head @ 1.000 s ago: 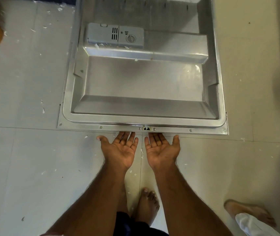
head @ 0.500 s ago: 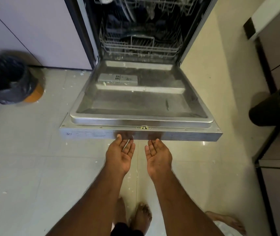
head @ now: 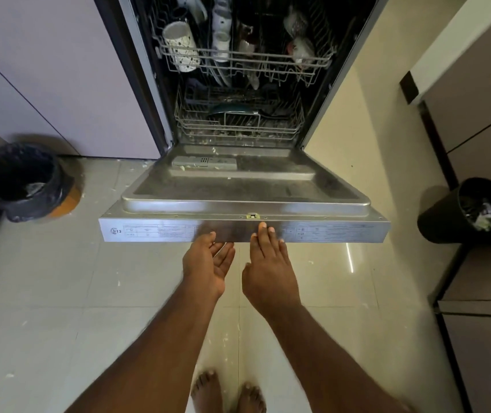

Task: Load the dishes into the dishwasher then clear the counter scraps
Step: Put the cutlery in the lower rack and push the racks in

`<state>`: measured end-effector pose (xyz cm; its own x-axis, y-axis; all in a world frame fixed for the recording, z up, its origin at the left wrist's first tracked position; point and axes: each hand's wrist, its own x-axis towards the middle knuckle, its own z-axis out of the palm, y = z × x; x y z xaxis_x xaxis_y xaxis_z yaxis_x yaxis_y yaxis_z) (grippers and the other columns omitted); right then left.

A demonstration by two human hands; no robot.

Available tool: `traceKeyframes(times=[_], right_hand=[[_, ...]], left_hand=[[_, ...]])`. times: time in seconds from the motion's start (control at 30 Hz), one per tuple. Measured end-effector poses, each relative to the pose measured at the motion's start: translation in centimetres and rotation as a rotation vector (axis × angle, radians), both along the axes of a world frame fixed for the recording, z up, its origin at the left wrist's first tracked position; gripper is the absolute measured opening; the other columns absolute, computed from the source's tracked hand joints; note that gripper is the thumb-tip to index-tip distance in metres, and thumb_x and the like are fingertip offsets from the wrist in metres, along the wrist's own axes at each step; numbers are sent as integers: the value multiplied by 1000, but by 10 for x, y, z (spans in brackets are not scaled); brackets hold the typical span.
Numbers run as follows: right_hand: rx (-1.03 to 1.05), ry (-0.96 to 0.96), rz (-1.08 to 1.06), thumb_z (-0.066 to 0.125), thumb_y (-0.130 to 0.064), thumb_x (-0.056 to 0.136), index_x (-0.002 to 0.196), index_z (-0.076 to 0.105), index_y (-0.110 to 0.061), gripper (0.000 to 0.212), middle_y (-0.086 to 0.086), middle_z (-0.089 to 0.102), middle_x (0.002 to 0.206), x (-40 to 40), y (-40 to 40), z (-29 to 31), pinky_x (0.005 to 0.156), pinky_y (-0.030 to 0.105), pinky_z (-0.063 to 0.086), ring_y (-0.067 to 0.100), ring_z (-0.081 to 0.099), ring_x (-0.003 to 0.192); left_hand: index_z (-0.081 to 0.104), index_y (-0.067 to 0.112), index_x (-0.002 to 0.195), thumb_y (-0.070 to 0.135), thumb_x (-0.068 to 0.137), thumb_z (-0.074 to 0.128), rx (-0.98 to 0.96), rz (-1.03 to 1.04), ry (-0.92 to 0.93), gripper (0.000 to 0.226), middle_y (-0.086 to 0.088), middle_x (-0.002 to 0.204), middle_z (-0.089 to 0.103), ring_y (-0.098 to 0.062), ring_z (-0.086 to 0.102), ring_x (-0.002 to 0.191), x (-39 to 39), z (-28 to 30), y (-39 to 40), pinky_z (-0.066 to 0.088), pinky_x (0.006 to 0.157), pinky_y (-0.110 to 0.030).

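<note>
Pale glossy floor tiles [head: 59, 293] flecked with white scraps lie under a stainless-steel dishwasher door [head: 244, 189] hanging part-open at twelve o'clock. The left hand [head: 208, 263], palm up and fingers straight, reaches under its front edge; the right hand [head: 268, 263] lays straight fingers against that edge. Speckled white mugs [head: 180, 46] sit in the upper wire rack [head: 238, 59]. A black-lined bin [head: 22, 181] stands at nine o'clock, a black bucket [head: 473, 210] at three.

Steel dishwasher door [head: 244, 201] half raised, dishes [head: 181, 46] racked inside open dishwasher [head: 238, 84]
</note>
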<state>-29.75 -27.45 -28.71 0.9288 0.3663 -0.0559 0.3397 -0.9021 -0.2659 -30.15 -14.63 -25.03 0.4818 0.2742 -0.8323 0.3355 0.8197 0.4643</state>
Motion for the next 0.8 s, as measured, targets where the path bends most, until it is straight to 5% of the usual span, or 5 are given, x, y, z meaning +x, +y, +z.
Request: traceKeyframes(times=[0.4,0.47,0.53,0.63,0.8], right_hand=[[116,-103,22,45,-14,99,159,17,-7,67,8,2,169,101,35,83,126,39,1,22,-3,156],[446,-38,-216,52,-12,97,152,41,-14,56,1,35,160,109,41,101,121,32,20,16,29,148],[1046,129,-738,59,-11,94,120,68,-14,29,0,68,119,110,46,120,102,32,47,19,58,113],[1913,613,-1243,56,-9,99,118,61,0,22,15,64,115,120,52,139,101,41,53,31,63,113],[2131,784,-1189,50,-24,104,144,44,2,48,19,54,141,132,51,148,113,49,42,35,53,132]], left_hand=[[61,8,104,8,101,54,33,52,-214,8,-15,104,72,-27,72,101,78,78,29,58,93,-39],[62,6,98,4,101,53,-1,77,-223,9,-18,105,70,-30,71,103,90,87,33,57,95,-41],[62,3,101,2,100,53,-34,84,-225,10,-21,109,69,-32,71,103,96,92,37,56,96,-43],[58,-4,121,6,101,52,-76,119,-223,24,-25,113,69,-35,72,101,98,94,42,59,91,-43],[52,-5,127,37,104,47,-117,173,-229,48,-27,121,66,-36,71,103,104,99,45,59,89,-43]])
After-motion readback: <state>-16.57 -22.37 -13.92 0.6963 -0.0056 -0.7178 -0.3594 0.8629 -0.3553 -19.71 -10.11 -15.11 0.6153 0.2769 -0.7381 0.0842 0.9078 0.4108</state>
